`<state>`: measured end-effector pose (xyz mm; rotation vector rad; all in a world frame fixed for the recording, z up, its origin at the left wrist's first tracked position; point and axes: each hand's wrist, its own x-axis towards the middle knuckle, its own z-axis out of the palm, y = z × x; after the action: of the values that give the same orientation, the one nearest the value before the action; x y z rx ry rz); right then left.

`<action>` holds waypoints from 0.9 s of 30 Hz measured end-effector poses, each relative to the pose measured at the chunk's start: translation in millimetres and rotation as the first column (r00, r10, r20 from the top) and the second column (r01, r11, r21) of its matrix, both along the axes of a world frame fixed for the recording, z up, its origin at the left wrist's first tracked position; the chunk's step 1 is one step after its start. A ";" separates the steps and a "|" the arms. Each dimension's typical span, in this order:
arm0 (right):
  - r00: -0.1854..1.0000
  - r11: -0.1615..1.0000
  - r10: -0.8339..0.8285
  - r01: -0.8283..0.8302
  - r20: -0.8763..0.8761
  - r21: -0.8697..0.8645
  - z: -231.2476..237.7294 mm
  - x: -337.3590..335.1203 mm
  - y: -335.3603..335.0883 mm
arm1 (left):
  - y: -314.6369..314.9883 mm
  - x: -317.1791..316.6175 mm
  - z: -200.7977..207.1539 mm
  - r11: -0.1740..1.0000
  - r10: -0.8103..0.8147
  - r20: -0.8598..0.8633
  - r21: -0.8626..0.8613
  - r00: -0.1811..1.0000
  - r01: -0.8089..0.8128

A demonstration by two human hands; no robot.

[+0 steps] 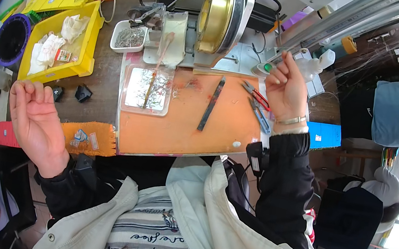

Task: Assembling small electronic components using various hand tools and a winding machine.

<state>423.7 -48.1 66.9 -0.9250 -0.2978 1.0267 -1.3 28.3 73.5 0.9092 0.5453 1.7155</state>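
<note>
I am seeing one pair of small metal snips with red handles (260, 101) and one cutting tool with blue-grey handles (262, 120). They are lying side by side on one flat orange work mat (181, 140). The person's right hand (290, 92) is hovering near them, and the snips are sitting just left of its wrist. Its fingers are curling in loosely, palm showing, and I cannot tell if the tips are pinching anything. One round green button (268, 67) is showing by those fingertips.

The left hand (37, 116) is resting loose and released, palm up, with its fingers bending. One big yellow plastic bin (63, 73) is standing just past those fingertips, holding white cloth pieces (47, 54). Two little black blocks (83, 93) are lying to the right of the hand.

Farther in, one black pen-shaped stick (211, 104) is lying on the mat. One clear square tray (143, 111) is holding tiny dark bits, too many for counting. Behind it, one white dish (127, 51) is holding shiny metal bits, and one gold metal wheel (214, 19) is standing upright.
</note>
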 end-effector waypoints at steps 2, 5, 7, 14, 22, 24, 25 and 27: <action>1.000 1.000 0.015 -0.015 -0.013 -0.008 -3.8 -3.7 -17.7 | 0.2 0.7 -1.0 1.000 -0.008 -0.009 -0.007 1.000 0.008; 0.999 1.000 0.021 -0.021 -0.029 -0.011 -4.7 -12.3 -47.8 | 2.5 4.2 -3.8 1.000 -0.025 -0.004 -0.014 1.000 0.025; 0.997 0.997 0.070 -0.069 0.032 -0.032 4.2 -23.4 -63.3 | 3.3 7.3 -6.5 0.999 -0.049 -0.007 -0.018 0.999 0.049; 0.965 0.988 0.154 -0.146 0.212 -0.053 4.3 -35.0 -74.4 | -4.6 22.1 -9.3 0.993 -0.104 -0.012 -0.051 0.994 0.104; 0.874 0.961 0.274 -0.232 0.402 -0.150 12.4 -52.5 -52.6 | -9.4 14.9 -9.7 0.990 -0.131 -0.024 -0.048 0.991 0.130; 0.779 0.936 0.336 -0.214 0.529 -0.280 1.0 -52.1 -51.7 | -9.2 13.7 -10.8 0.989 -0.141 -0.031 -0.050 0.990 0.139; 0.779 0.935 0.339 -0.215 0.527 -0.283 -6.7 -51.0 -53.3 | -8.8 13.2 -11.4 0.987 -0.153 -0.031 -0.049 0.988 0.151; 0.667 0.914 0.379 -0.162 0.641 -0.372 -20.8 -47.5 -57.1 | -7.4 13.4 -12.4 0.985 -0.163 -0.030 -0.052 0.986 0.162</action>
<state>376.3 -105.2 46.1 -1.5711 -0.9857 0.9614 12.1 20.9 61.0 0.9240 0.5199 1.5355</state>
